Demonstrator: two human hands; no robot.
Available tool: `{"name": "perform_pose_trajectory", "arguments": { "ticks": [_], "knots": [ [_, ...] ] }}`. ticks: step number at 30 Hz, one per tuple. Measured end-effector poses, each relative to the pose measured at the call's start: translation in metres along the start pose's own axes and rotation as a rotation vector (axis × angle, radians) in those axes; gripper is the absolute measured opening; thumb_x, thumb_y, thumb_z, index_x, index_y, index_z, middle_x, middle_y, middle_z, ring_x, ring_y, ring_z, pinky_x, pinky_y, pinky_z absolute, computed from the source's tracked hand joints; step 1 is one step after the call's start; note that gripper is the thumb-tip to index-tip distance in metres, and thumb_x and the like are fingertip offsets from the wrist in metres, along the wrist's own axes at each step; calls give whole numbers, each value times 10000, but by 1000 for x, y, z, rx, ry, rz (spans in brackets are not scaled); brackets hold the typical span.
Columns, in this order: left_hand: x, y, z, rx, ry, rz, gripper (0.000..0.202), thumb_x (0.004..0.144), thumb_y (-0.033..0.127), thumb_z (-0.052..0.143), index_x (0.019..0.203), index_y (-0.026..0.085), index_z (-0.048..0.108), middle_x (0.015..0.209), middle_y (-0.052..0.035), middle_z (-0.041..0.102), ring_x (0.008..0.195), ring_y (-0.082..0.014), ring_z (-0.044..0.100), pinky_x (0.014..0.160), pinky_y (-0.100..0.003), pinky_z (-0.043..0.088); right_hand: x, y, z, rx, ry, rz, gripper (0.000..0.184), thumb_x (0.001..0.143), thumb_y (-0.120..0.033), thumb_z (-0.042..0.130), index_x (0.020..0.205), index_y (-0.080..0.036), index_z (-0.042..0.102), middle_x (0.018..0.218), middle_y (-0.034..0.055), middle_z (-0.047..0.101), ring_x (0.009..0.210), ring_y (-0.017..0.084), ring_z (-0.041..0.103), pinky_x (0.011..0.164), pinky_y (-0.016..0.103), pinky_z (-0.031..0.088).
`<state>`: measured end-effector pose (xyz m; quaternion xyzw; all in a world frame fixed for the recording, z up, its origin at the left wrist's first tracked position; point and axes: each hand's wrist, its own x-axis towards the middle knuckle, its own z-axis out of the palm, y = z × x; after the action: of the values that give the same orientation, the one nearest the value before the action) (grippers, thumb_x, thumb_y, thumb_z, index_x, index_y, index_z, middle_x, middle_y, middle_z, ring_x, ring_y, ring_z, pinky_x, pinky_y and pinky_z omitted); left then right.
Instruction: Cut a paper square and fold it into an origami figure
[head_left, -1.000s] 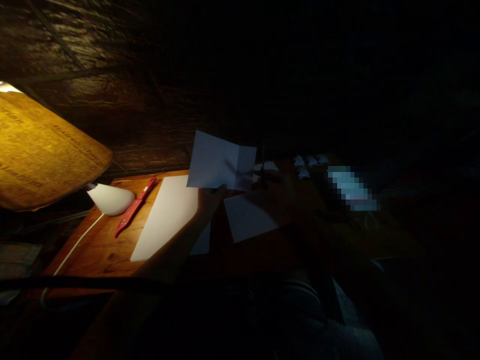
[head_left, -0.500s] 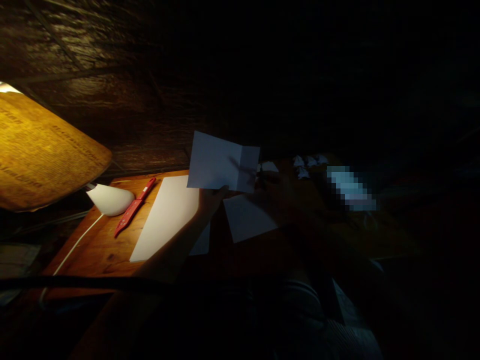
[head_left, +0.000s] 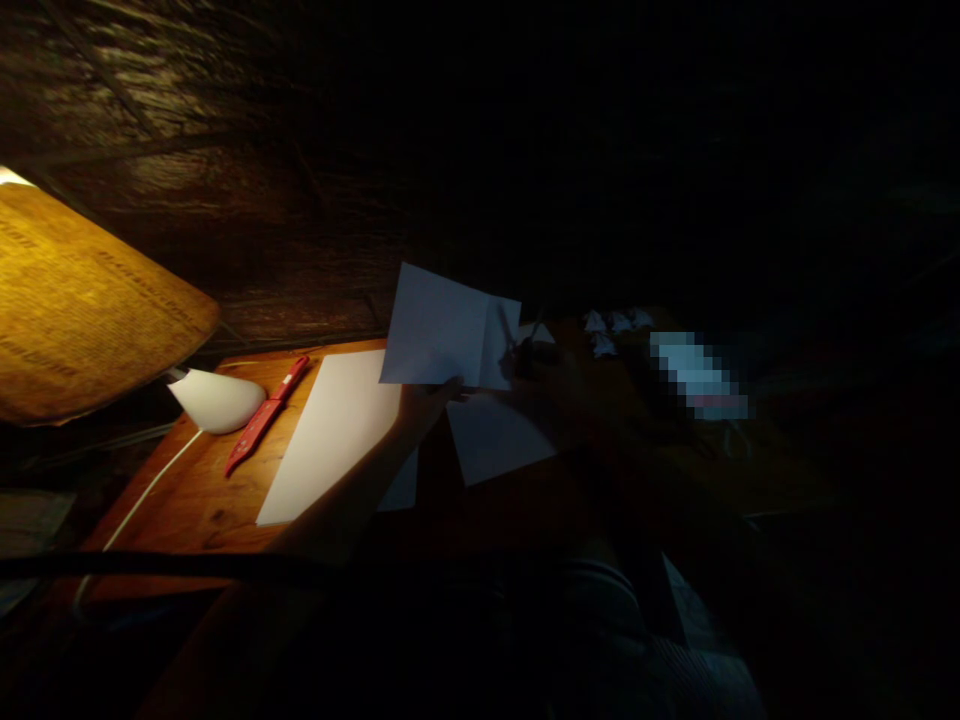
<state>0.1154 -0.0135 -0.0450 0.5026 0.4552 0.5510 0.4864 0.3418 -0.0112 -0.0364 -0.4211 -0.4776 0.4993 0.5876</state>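
My left hand (head_left: 427, 402) pinches the lower edge of a folded white sheet of paper (head_left: 439, 325), held up above the table with its crease toward the right side. Close to the sheet's right edge, my right hand (head_left: 551, 372) is wrapped round a pair of scissors (head_left: 538, 345), mostly lost in the dark. Their blades point up, and a blade-shaped shadow falls on the paper's right panel. Under my hands lies another piece of white paper (head_left: 499, 440). A larger stack of white paper (head_left: 322, 430) rests to the left, partly beneath my left forearm.
A red knife (head_left: 266, 415), possibly sheathed, lies beside the white lamp base (head_left: 217, 400) on the wooden table (head_left: 202, 500). The lit lampshade (head_left: 90, 310) leans in at far left. Small white paper cutouts (head_left: 600, 335) and a blurred bright rectangle (head_left: 697, 375) are at right.
The folded sheet has shifted slightly right and tilted. The scissors have turned more upright, and their shadow on the paper has moved. My left hand has moved a little right with the sheet.
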Motion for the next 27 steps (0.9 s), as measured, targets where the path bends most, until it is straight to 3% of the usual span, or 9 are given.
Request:
{"name": "perform_pose_trajectory", "arguments": {
  "ticks": [4,9,13,16,21,27],
  "knots": [
    [0,-4,-1,-23,-44,-10,449,580,446,877,838,140,673,751,-91,761,600,-239,736,577,-361,611,5,9,0,-1,25,-54,219,645,-336,827,752,-200,693,819,43,712,775,190,654,757,351,525],
    [-2,0,-3,84,-262,-164,306,764,478,749,703,179,730,712,-126,767,640,-229,735,683,-367,599,7,7,6,44,31,-36,258,696,-398,813,786,-222,648,846,38,694,849,203,672,759,356,549],
    [-2,4,-1,134,-317,-260,260,827,408,696,682,202,758,664,-123,751,577,-204,702,630,-335,565,4,-1,7,57,46,-63,292,675,-408,832,794,-221,641,835,35,692,832,196,664,751,348,550],
    [-2,6,2,118,-274,-237,254,824,376,686,645,205,744,649,-108,743,559,-187,687,627,-325,564,1,-6,6,46,69,-77,290,667,-420,816,765,-219,630,782,26,678,752,176,632,718,335,535],
    [-2,7,0,44,-103,-93,272,800,417,698,636,201,700,626,-65,728,570,-186,681,678,-347,598,1,-13,1,-29,113,-87,282,620,-405,818,725,-202,653,761,17,661,697,141,592,669,288,485],
    [3,7,-8,64,112,-28,323,834,491,671,744,182,699,748,-72,753,710,-191,740,791,-337,608,-8,-16,-1,-110,-201,48,362,660,-521,814,707,-192,673,678,8,621,616,131,528,558,257,401]
  ]
}}
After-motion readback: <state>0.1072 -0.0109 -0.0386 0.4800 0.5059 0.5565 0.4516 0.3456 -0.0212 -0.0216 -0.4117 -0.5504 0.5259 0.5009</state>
